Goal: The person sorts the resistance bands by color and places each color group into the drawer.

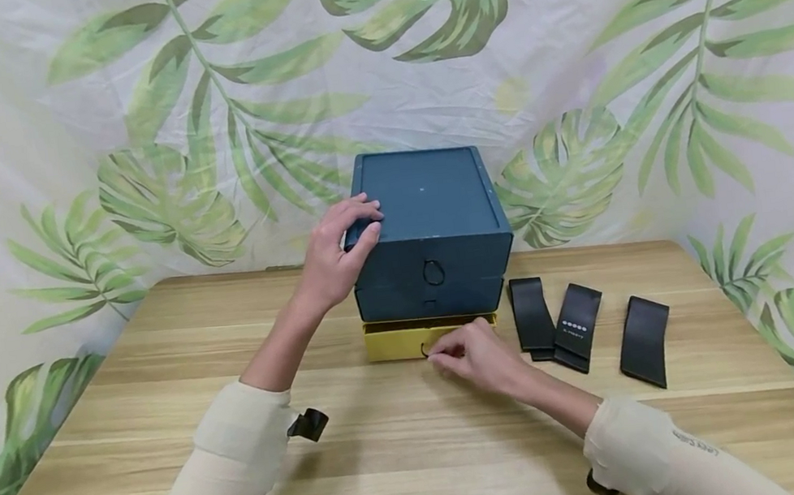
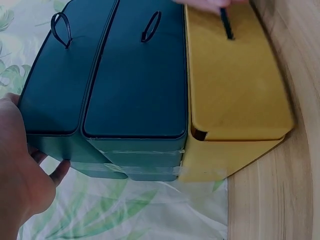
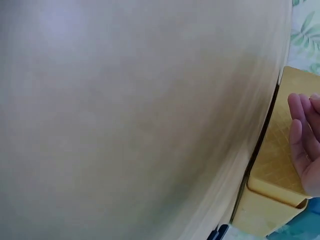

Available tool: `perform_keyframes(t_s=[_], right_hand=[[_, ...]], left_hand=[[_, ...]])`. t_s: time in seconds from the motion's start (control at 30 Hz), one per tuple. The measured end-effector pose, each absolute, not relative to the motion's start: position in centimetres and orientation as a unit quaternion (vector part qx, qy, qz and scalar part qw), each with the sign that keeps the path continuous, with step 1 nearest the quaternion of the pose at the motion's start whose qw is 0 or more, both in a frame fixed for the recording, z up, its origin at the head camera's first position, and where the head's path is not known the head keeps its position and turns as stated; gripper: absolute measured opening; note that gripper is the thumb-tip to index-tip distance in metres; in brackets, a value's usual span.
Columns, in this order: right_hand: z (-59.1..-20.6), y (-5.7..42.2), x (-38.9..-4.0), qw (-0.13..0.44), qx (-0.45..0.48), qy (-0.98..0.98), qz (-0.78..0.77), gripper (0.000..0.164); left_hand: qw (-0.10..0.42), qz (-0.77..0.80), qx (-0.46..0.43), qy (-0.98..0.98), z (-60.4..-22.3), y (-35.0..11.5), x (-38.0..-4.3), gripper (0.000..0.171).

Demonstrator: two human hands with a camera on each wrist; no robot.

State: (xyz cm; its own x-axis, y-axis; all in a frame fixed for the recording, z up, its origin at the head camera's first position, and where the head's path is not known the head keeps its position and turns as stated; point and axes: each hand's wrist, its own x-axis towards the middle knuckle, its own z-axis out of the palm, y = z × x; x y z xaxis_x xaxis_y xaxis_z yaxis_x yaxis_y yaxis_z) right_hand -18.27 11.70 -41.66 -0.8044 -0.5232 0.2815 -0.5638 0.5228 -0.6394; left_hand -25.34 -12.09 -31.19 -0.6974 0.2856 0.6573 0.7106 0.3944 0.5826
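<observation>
A stack of drawers stands on the wooden table, with a dark blue drawer box [image 1: 428, 195] above and a yellow drawer [image 1: 397, 344] at the bottom. My left hand [image 1: 338, 250] rests on the blue box's top left edge, its fingers and thumb spread over the side in the left wrist view. At the yellow front, my right hand [image 1: 478, 352] pinches the black loop pull [image 2: 226, 22]. The yellow drawer stands slightly out, with a narrow dark gap along its top. Two more black loops, including the upper pull [image 1: 433, 272], hang from the blue fronts in the left wrist view.
Several folded black bands [image 1: 645, 342] lie on the table right of the drawers; one band [image 1: 577, 325] bears white dots and lettering. A leaf-print cloth [image 1: 261, 91] hangs behind the table [image 1: 408, 475].
</observation>
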Motion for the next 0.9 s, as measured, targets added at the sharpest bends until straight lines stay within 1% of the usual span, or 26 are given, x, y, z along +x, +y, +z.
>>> perform_keyframes(t_s=[0.13, 0.33, 0.57, 0.73, 0.9], right_hand=[[-41.5, 11.7, -17.0, 0.006, 0.32, -0.869, 0.377, 0.007], [-41.6, 12.1, -15.5, -0.02, 0.322, -0.867, 0.379, 0.009], [-42.0, 12.6, -14.1, -0.003, 0.341, -0.858, 0.385, 0.009], [-42.1, 12.6, -13.4, 0.014, 0.332, -0.855, 0.398, 0.006], [-41.9, 12.4, -12.8, -0.001, 0.323, -0.856, 0.405, 0.004]], left_hand=[[0.234, -0.457, -0.312, -0.8, -31.1, -12.2, -25.4, 0.023], [0.23, -0.456, -0.308, -0.803, -31.1, -12.2, -25.3, 0.024], [0.226, -0.453, -0.309, -0.805, -31.1, -12.1, -25.3, 0.024], [0.22, -0.455, -0.314, -0.804, -30.9, -12.1, -25.3, 0.023], [0.214, -0.452, -0.315, -0.807, -30.8, -12.2, -25.2, 0.022]])
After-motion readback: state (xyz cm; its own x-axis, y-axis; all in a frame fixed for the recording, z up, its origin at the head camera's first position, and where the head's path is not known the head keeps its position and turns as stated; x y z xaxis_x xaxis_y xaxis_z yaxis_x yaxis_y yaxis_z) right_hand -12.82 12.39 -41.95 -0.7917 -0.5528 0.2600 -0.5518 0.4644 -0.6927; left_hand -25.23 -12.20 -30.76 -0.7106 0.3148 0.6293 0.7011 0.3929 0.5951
